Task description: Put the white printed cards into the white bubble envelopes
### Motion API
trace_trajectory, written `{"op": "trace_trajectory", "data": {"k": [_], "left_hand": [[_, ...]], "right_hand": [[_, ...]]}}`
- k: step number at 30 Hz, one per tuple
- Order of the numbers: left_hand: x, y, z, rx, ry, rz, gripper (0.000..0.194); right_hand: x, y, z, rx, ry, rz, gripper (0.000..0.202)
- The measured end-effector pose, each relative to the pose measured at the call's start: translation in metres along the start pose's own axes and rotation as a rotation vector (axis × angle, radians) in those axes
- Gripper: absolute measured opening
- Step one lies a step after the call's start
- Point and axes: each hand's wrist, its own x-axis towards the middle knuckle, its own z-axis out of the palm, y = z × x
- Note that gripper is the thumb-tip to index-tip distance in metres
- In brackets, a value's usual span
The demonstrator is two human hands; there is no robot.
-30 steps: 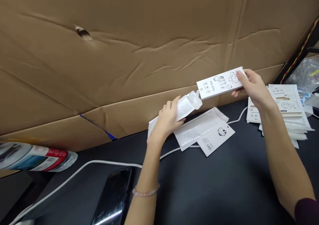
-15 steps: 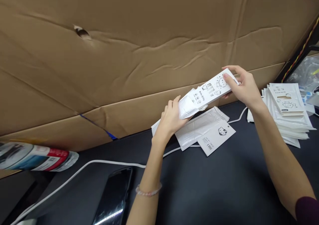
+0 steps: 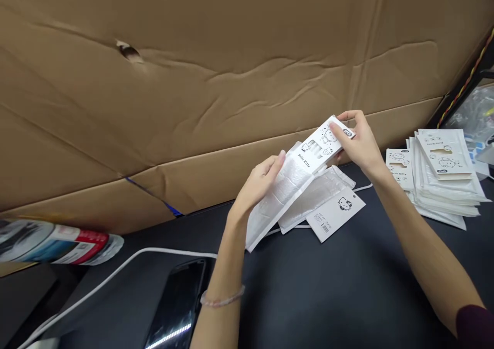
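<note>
My right hand [image 3: 357, 140] pinches the upper end of a slim white Hello Kitty box [image 3: 316, 151], thumb on its printed front. The box has a small window showing white sticks, and its lower part sits inside a white translucent sleeve [image 3: 280, 199]. Along the sleeve's left edge my left hand [image 3: 260, 181] grips it, thumb on top and the other fingers mostly hidden. Beneath, on the black table, lie another flat white sleeve [image 3: 309, 202] and a white card [image 3: 335, 214] with a cat face and barcode.
Stacked white packets [image 3: 450, 179] stand at the right beside a small printed box [image 3: 400, 169]. A black phone [image 3: 177, 302] and a white cable [image 3: 139, 251] lie at the left, near a plastic-wrapped package [image 3: 65, 242]. Brown cardboard [image 3: 231, 81] walls the back.
The box has slid deeper into the sleeve, and my right hand has come left and slightly down with it. More of the sleeve shows below my left hand.
</note>
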Motion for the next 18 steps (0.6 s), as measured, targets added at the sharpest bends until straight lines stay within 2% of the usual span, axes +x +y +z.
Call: {"op": "trace_trajectory", "data": {"k": [2,5,8,10,12,16,18], "left_hand": [[0.001,-0.001,0.000,-0.117,0.064,-0.054,0.050],[0.002,-0.003,0.005,-0.255,0.089,-0.082,0.043],[0.003,-0.005,0.009,-0.276,0.133,-0.059,0.039],[0.005,-0.008,0.008,-0.259,0.212,-0.042,0.039],[0.007,-0.010,0.007,-0.249,0.286,-0.011,0.039],[0.007,-0.007,0.007,-0.258,0.365,0.068,0.035],[0.005,-0.001,0.008,-0.263,0.359,0.097,0.034]], "right_hand": [[-0.003,-0.002,0.004,0.030,-0.022,-0.002,0.046],[-0.011,-0.007,0.015,0.013,-0.072,-0.042,0.045],[-0.019,-0.011,0.028,-0.063,-0.152,-0.200,0.038],[-0.022,-0.012,0.034,-0.122,-0.207,-0.330,0.034],[-0.023,-0.011,0.035,-0.190,-0.306,-0.394,0.031],[-0.022,-0.009,0.028,-0.272,-0.581,-0.345,0.038],[-0.021,-0.009,0.024,-0.274,-0.644,-0.319,0.040]]}}
